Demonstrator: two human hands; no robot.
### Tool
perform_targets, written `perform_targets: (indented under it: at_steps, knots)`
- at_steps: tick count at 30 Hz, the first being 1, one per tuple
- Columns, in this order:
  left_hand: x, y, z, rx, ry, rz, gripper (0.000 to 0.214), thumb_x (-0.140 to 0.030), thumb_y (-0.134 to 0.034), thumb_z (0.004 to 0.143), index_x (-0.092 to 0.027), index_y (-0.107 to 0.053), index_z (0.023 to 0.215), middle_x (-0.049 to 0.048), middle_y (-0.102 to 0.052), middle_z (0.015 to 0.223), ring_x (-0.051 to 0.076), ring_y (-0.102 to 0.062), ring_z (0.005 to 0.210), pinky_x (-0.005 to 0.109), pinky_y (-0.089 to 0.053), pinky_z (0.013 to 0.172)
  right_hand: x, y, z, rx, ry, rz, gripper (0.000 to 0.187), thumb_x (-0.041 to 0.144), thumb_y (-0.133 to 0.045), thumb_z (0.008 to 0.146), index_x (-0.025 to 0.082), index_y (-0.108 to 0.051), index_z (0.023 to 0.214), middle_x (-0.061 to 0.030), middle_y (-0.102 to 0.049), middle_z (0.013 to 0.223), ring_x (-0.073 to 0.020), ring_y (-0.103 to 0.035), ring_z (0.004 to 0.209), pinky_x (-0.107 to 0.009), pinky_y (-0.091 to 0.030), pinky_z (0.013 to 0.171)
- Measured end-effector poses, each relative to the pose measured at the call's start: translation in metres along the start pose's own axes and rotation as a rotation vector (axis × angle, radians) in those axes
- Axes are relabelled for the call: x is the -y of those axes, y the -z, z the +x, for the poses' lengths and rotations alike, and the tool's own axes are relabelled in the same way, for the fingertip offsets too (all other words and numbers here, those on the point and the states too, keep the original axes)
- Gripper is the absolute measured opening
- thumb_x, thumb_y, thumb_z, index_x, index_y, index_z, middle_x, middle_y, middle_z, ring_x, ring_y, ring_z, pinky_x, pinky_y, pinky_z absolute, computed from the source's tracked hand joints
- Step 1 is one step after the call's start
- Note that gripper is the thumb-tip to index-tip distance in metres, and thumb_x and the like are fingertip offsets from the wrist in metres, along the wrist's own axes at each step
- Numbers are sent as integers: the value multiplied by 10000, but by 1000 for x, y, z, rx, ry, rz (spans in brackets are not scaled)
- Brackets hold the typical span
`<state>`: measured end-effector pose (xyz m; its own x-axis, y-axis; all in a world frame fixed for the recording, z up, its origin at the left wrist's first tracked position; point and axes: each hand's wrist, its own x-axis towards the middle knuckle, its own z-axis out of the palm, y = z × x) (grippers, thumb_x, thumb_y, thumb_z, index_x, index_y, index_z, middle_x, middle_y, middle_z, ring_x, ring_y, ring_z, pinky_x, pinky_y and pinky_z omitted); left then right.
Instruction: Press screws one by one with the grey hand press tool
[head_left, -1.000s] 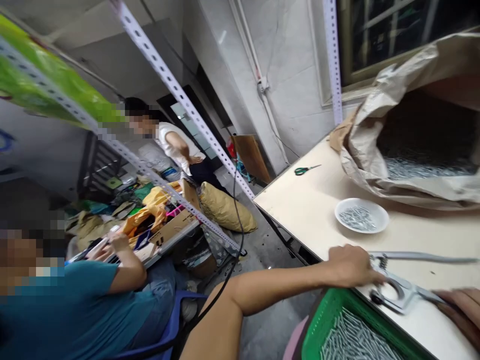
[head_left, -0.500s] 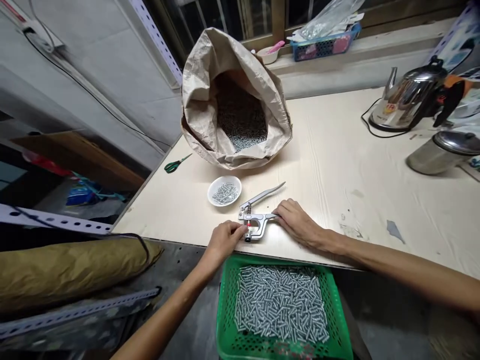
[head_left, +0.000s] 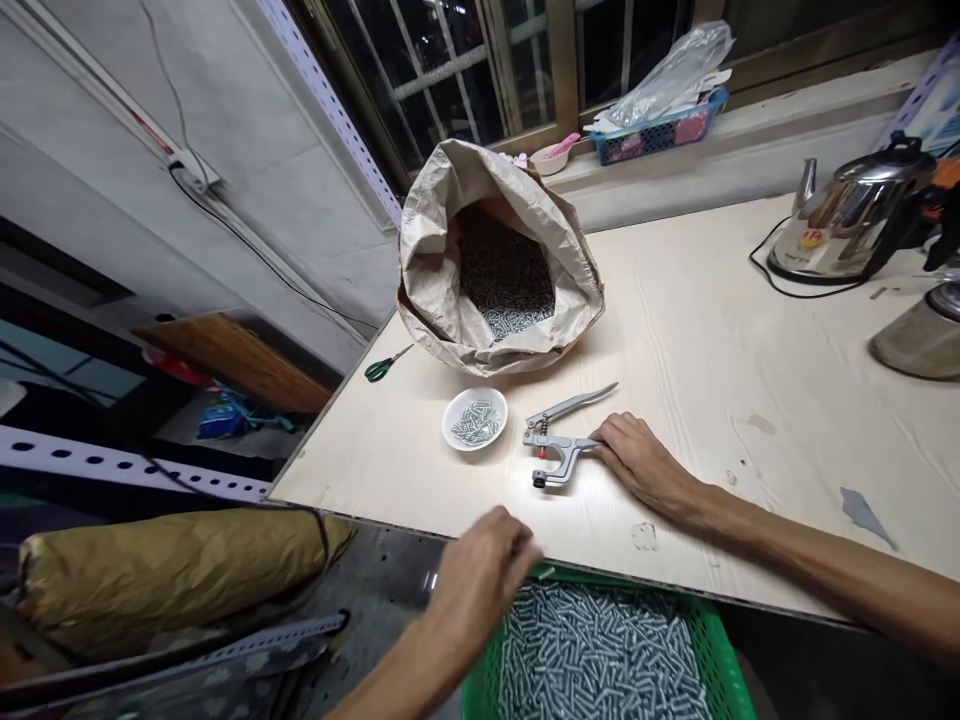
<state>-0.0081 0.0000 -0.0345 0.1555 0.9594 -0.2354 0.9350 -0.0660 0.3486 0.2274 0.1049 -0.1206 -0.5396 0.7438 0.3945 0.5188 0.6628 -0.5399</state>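
Observation:
My right hand [head_left: 637,458] grips the lower handle of grey snap-fastener pliers [head_left: 564,455], which lie on the table with their upper handle raised and the jaws apart. A red tip shows in the jaw. My left hand [head_left: 484,560] is off the pliers, over the table's front edge beside the green basket [head_left: 491,665]. Its fingers look curled but are smeared by motion, so I cannot make out whether they hold anything. Many small metal screw-like pieces [head_left: 600,650] fill the basket. More lie in a white bowl [head_left: 452,428] left of the pliers.
A large paper sack [head_left: 427,230] of similar pieces stands open behind the bowl. Green-handled scissors [head_left: 381,368] lie left of it. A kettle [head_left: 847,220] and a metal canister [head_left: 919,335] stand at the right. A brown wrapped roll [head_left: 172,570] lies below the table's left side.
My left hand has left the jaws of the pliers and moved down toward the basket. My right hand still holds the handle. The camera view has shifted, moving the scene right and down.

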Motion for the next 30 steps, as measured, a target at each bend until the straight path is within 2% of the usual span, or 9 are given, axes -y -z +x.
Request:
perform_targets:
  at_steps: [3, 4, 7, 10, 16, 21, 25, 27, 30]
  knots:
    - [24, 27, 35, -259, 124, 132, 202, -273, -489, 911, -180, -654, 979, 54, -647, 977, 194, -603, 874, 281, -423, 719, 1, -2, 0, 11, -1, -1, 216, 276, -319, 1006, 192, -511, 953, -68, -534, 889, -214, -442, 812, -360, -356, 710]
    - [32, 34, 51, -306, 153, 169, 211, -266, -477, 918, -180, -659, 981, 56, -645, 988, 198, -600, 900, 279, -422, 719, 2, -2, 0, 18, -5, -3, 217, 274, -320, 1006, 191, -513, 951, -68, -535, 888, -213, -441, 809, -359, -357, 709]
    - [48, 45, 94, -290, 175, 254, 208, -258, -484, 914, -177, -668, 967, 59, -644, 1000, 213, -582, 982, 268, -418, 703, 3, -1, 1, 33, -26, -12, 211, 245, -321, 1001, 190, -516, 942, -67, -537, 887, -207, -440, 799, -352, -360, 700]
    - [51, 44, 118, -219, 186, 341, 205, -275, -504, 903, -166, -663, 971, 71, -641, 1025, 236, -563, 1031, 268, -419, 686, 3, -1, 1, 39, -28, -15, 201, 224, -325, 996, 186, -515, 939, -67, -536, 887, -206, -446, 798, -349, -363, 699]
    - [47, 43, 126, -101, 155, 465, 263, -184, -398, 921, -140, -656, 902, 92, -627, 1010, 223, -582, 967, 277, -431, 686, 0, -5, -1, 51, -9, -39, 179, 201, -345, 988, 182, -520, 956, -63, -537, 897, -204, -457, 805, -350, -361, 709]
    - [52, 39, 127, -74, 38, 610, 293, -107, -342, 915, -126, -633, 938, 123, -601, 1022, 225, -553, 996, 290, -448, 734, -1, -9, -2, 38, 33, -84, 168, 209, -370, 989, 178, -528, 942, -57, -538, 890, -199, -454, 804, -345, -350, 717]
    - [47, 42, 126, -46, -29, 639, 304, -52, -345, 887, -128, -637, 928, 147, -594, 1040, 226, -547, 976, 293, -447, 723, 0, -8, -2, 43, 49, -121, 134, 178, -402, 968, 177, -530, 928, -54, -539, 881, -200, -456, 804, -341, -350, 716]
    - [44, 45, 124, -65, -47, 619, 291, -58, -353, 883, -121, -635, 922, 154, -603, 1016, 227, -554, 954, 295, -441, 727, 2, -7, -1, 42, 36, -130, 124, 174, -412, 959, 180, -529, 920, -53, -540, 875, -201, -454, 797, -344, -354, 716]
    - [46, 49, 122, -166, -32, 529, 240, -120, -390, 879, -112, -629, 904, 152, -623, 961, 230, -576, 893, 302, -434, 723, 3, -6, 1, 36, 36, -141, 124, 165, -414, 951, 183, -529, 909, -51, -541, 867, -200, -451, 794, -344, -357, 715]
